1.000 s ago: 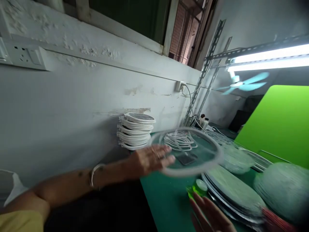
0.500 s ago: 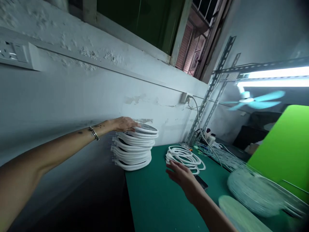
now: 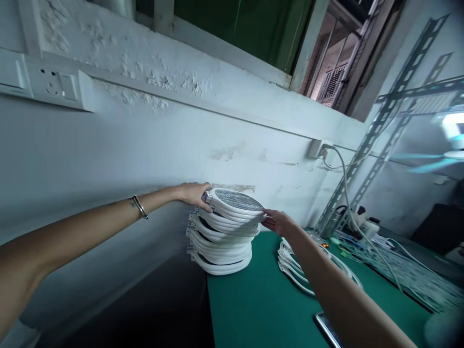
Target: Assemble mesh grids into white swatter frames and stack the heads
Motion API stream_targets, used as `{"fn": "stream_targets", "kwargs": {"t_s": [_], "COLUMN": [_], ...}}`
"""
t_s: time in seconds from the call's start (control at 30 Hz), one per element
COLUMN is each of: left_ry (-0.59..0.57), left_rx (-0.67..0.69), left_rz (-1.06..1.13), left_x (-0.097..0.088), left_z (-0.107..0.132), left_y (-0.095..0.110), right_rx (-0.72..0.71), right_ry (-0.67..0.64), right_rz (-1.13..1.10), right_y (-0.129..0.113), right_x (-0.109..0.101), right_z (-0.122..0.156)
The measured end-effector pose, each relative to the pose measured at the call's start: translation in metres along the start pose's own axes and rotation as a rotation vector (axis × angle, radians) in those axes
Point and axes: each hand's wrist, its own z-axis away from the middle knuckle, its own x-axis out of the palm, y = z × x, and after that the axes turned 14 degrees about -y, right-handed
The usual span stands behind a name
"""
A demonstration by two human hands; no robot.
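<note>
Left hand (image 3: pixel 194 195), right hand (image 3: pixel 277 221) flanking top disc (image 3: pixel 235 200)

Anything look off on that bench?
The stack of white-rimmed mesh discs looks uneven: its rims are staggered, and the top disc sits askew, with the left hand and right hand at its rim. The wall plaster above is blistered and flaking.

No legible writing in sight.
From where I'm standing, the white-rimmed mesh discs (image 3: pixel 224 241), the wall socket (image 3: pixel 54 84) and the phone (image 3: pixel 327 329) show no lettering I can read; any marks are too small to tell.
</note>
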Motion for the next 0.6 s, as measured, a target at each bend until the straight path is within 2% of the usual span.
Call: {"fn": "stream_targets", "kwargs": {"t_s": [0.17,0.37,0.53,0.6], "left_ry": [0.021,0.096,0.144,0.121], "left_rx": [0.055,0.112,0.171,0.19], "left_rz": [0.081,0.185,0.248,0.263], "left_x": [0.007,0.013,-0.003,-0.01], "left_z": [-0.003,0.002,0.022,0.029], "left_y": [0.003,-0.001,-0.014,-0.023], "right_rx": [0.034,-0.01,-0.067,-0.088], "right_ry": [0.047,0.075,0.07,0.067], "right_rz": [-0.097,-0.16,-0.107,-0.035], "right_y": [-0.003,-0.012,-0.018,-0.015], "right_x": [0.003,0.008,0.024,0.034], "right_z": [0.0,0.011,0.018,0.018]}}
